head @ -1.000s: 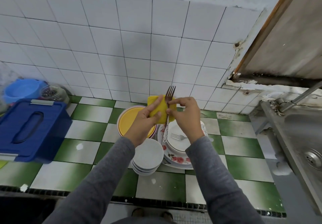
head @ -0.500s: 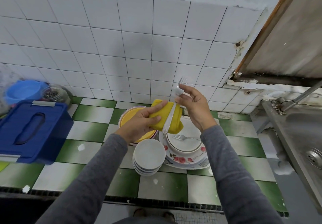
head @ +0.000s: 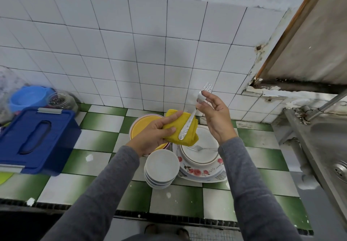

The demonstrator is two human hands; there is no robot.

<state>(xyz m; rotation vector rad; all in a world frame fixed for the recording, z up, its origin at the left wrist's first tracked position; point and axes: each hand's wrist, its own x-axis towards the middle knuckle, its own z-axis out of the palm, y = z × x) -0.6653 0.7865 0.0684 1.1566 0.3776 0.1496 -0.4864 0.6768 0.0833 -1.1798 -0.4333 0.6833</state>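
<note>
Fork (head: 190, 118) slid up from cloth (head: 191, 137); handle rests on it. Right hand (head: 216, 117) pinches its neck, left hand (head: 152, 137) grips cloth. Handle wipe likely next.

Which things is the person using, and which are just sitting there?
In use: fork, pinched by right hand; yellow cloth, held in left hand.
Just sitting: stacked white bowls, plates with spare fork, yellow bowl, blue box, glass jar.

Left hand (head: 152, 137) grips yellow cloth (head: 180, 130); right hand (head: 216, 117) pinches fork (head: 189, 120), handle across cloth.
</note>
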